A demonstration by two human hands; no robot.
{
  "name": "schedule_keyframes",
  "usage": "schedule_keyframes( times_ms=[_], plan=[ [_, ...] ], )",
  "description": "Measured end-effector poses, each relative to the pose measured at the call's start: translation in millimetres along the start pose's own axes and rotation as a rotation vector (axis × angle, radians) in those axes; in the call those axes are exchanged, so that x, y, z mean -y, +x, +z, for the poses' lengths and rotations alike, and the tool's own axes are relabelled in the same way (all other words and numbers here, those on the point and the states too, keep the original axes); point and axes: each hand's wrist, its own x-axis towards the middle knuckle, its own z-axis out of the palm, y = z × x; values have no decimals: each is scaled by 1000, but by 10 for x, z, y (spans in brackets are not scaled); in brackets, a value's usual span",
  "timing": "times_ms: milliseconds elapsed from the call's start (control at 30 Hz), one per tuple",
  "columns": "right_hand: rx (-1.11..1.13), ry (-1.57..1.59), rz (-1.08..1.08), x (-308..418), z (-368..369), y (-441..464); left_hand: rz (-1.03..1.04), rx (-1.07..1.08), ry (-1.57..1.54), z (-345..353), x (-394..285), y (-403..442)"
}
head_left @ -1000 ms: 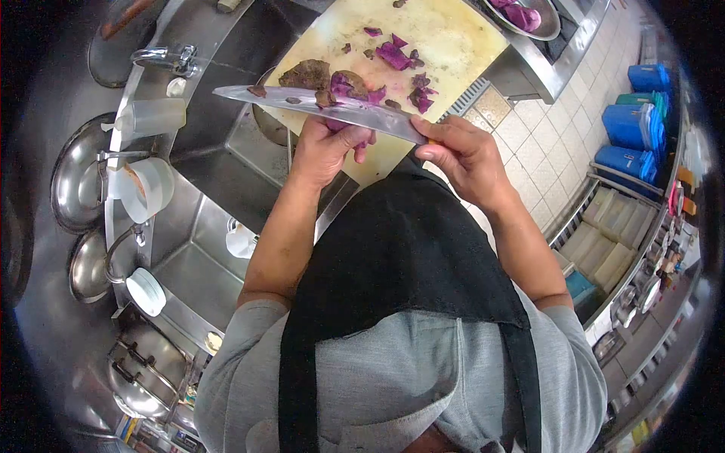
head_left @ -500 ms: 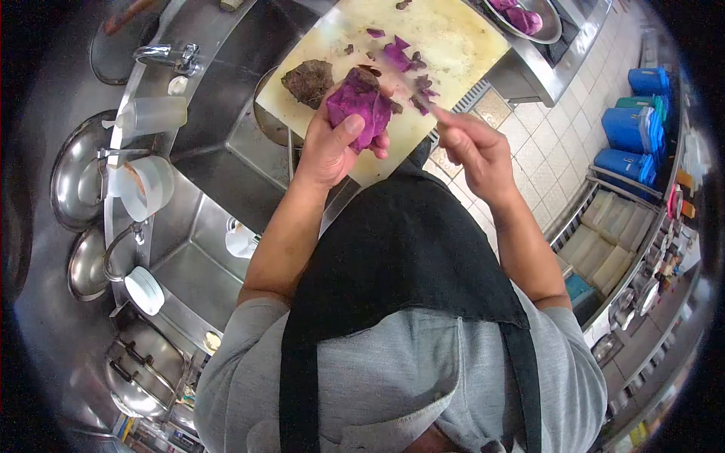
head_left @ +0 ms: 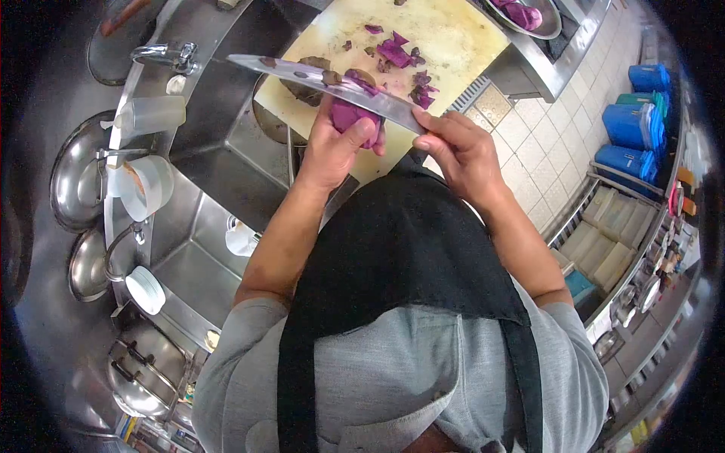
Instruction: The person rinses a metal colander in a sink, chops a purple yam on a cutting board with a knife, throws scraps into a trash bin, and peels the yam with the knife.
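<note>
My left hand [head_left: 331,155] is wrapped round a partly peeled purple yam [head_left: 347,119], its thumb on the near side and a brown patch of skin at the far end. In my right hand [head_left: 467,155] is the handle end of a long kitchen knife [head_left: 399,109]. Its blade crosses over the yam, pointing left, and bits of skin cling to it. Behind the blade, partly covered, a brown unpeeled yam [head_left: 302,93] lies on the cutting board [head_left: 461,45]. Purple and brown peelings [head_left: 394,53] are scattered across the board.
Left of the board are steel sinks [head_left: 211,226] with a faucet [head_left: 168,54] and plastic containers [head_left: 155,117] along the ledge. A metal bowl [head_left: 557,29] with purple pieces [head_left: 525,15] stands at upper right. Blue bins [head_left: 633,127] are farther right on the tiled floor.
The knife has swung left from over the peelings and now lies across the yam. My right hand has shifted slightly left and turned; my left hand still holds the yam.
</note>
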Motion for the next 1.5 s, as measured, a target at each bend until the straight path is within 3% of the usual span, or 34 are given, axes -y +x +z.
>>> schedule_keyframes(
  times_ms=[67, 133, 167, 233, 400, 467, 533, 833, 900, 933, 1000, 1067, 1167, 1200, 1267, 1400, 1500],
  plan=[
    [-25, 5, -3, -59, 40, 13, 16, 18, 0, -25, 4, 21],
    [60, 337, 229, -124, 26, -24, 23, -24, 3, -7, -5, 13],
    [63, 337, 229, -128, -23, -24, 24, -26, 2, -18, -9, 16],
    [140, 773, 649, -124, -163, -10, -23, 49, -56, -48, -18, 37],
    [113, 546, 410, -81, -197, -38, -33, 56, -64, -61, -21, 73],
    [84, 177, 20, -71, -179, -57, -25, 51, -51, -80, -2, 76],
    [110, 200, 106, -17, -177, -41, -27, 63, -36, -100, 13, 73],
    [-56, -164, -22, -92, 93, -23, -58, 23, -41, -102, 21, 50],
    [-8, 394, 182, -250, 113, -36, -74, 38, -109, -106, 7, 81],
    [-7, 392, 180, -281, 56, -28, -90, 52, -177, -112, 1, 92],
    [67, 759, 628, -284, -100, -2, -125, 43, -208, -141, 9, 97],
    [54, 668, 612, -210, -176, 0, -78, 21, -114, -154, 8, 106],
    [63, 329, 292, -57, -201, -49, -76, -3, -62, -156, 27, 111],
    [62, 327, 294, -41, -195, -53, -77, -1, -64, -143, 33, 115],
    [54, 71, 8, -7, -175, -50, -44, -30, -70, -106, 30, 117],
    [54, -79, 68, 54, -132, -68, -24, -121, -134, -24, -30, 105],
    [3, -162, 37, -5, -98, -61, -23, -51, -132, -59, -26, 60]
  ],
)
